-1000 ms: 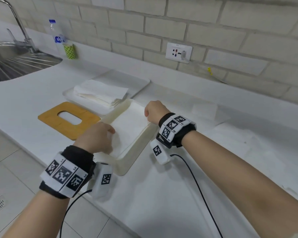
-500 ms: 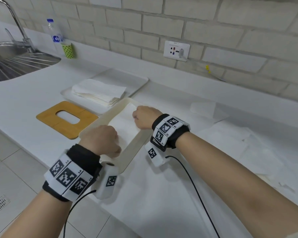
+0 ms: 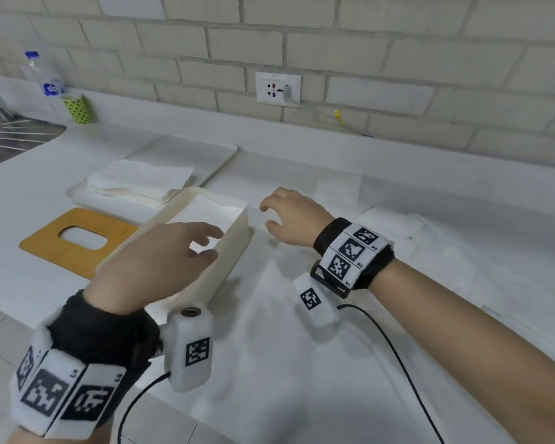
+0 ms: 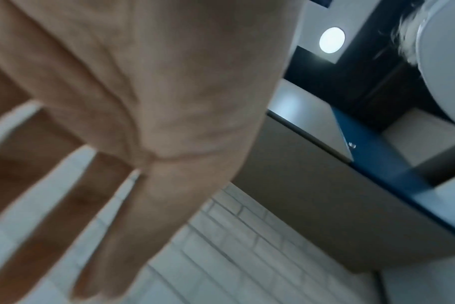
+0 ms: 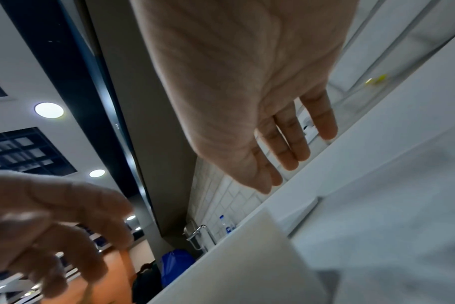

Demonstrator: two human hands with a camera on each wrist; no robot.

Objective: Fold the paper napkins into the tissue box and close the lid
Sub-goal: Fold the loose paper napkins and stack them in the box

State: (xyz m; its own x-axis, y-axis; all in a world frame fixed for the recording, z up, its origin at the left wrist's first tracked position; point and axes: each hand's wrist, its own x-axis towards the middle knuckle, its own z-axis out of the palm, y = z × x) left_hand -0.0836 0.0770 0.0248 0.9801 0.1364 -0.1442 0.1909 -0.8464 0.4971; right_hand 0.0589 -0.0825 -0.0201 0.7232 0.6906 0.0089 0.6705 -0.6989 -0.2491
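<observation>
Bamboo lid (image 3: 77,240) lies on the counter (image 3: 302,363), left of the open tissue box (image 3: 234,238) holding napkins (image 3: 205,213). Left hand (image 3: 154,267) hovers above it, fingers spread, empty. Right hand (image 3: 292,216) hangs beside, fingers relaxed, empty.

A kitchenette or pantry corner in an office-style building.

A long white bench (image 3: 302,363) runs along a pale brick-tiled wall (image 3: 350,40) with a wall socket (image 3: 277,89) above it. At the far left sits a steel sink drainer (image 3: 10,136) with a tap (image 5: 199,231), a water bottle (image 3: 40,75) and a green patterned cup (image 3: 77,109) beside it. The wrist views show a panelled ceiling with round recessed lights (image 5: 49,110) and dark beams, more like a workplace than a home.
</observation>
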